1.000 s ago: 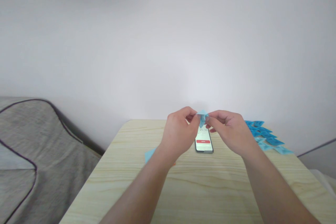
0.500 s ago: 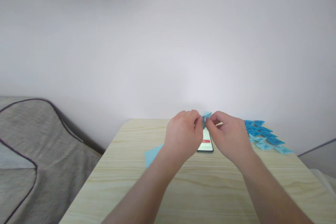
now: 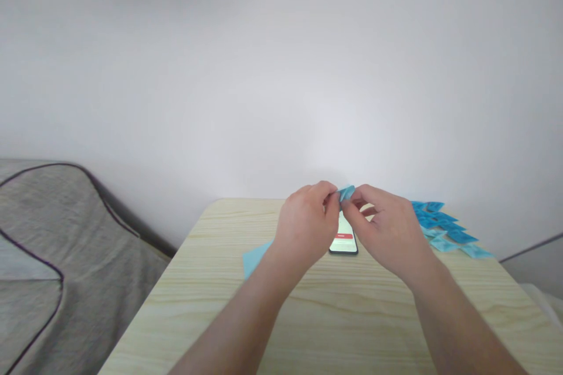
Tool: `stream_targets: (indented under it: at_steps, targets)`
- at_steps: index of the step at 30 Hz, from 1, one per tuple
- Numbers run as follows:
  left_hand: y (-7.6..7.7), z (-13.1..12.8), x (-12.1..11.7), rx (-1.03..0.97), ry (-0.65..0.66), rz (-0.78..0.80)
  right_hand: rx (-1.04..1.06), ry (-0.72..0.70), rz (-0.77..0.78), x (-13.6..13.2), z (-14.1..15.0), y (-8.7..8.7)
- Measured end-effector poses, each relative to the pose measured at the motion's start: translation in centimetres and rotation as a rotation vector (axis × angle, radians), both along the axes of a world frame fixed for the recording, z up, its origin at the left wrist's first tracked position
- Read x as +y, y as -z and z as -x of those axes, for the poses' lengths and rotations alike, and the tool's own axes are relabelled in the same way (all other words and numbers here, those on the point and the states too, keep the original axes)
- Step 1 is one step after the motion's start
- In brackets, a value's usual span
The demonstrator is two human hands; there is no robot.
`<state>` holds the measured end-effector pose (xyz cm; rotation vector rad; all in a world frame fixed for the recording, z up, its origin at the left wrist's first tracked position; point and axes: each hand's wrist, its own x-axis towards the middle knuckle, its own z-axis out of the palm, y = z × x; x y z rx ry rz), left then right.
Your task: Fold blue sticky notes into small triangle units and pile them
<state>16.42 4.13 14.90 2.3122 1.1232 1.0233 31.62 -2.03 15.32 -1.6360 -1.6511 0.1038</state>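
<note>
Between both hands, above the far part of the table, is a small light-blue piece of folded paper (image 3: pixel 346 193). My left hand (image 3: pixel 308 220) pinches its left side between thumb and fingertips. My right hand (image 3: pixel 382 224) has thumb and index finger closed on its right side. Below the paper lies a phone (image 3: pixel 343 245) with its screen lit, partly hidden by my hands. A light-blue paper sheet (image 3: pixel 254 259) rests on the table behind my left forearm, which covers part of it.
The pale wood-grain table (image 3: pixel 352 316) meets a white wall (image 3: pixel 281 70) at its far edge. Several folded blue papers (image 3: pixel 444 225), dark and light, lie in overlapping rows at the right. A grey cloth-covered item with dark piping (image 3: pixel 88 258) stands beyond the table's left edge.
The folded paper has turned a little and its upper flap looks more compact between my fingers. Both hands have shifted only slightly.
</note>
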Motion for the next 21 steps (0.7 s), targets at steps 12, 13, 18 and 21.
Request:
stream_targets:
  at_steps: [12,13,18,21]
  targets:
    - [-0.5,2.0,1.5,-0.11,0.315,0.391,0.068,-0.209,-0.071,-1.1,-2.0,-1.7]
    - [-0.6,2.1,1.4,-0.111,0.33,0.408,0.031,-0.267,-0.061,-1.2,-2.0,-1.9]
    - [-1.4,2.3,1.1,-0.126,0.363,0.471,-0.083,-0.314,-0.017,-1.4,-2.0,-2.5]
    - [-1.6,2.3,1.1,-0.145,0.346,0.475,-0.092,-0.286,-0.035,-1.3,-1.9,-2.5]
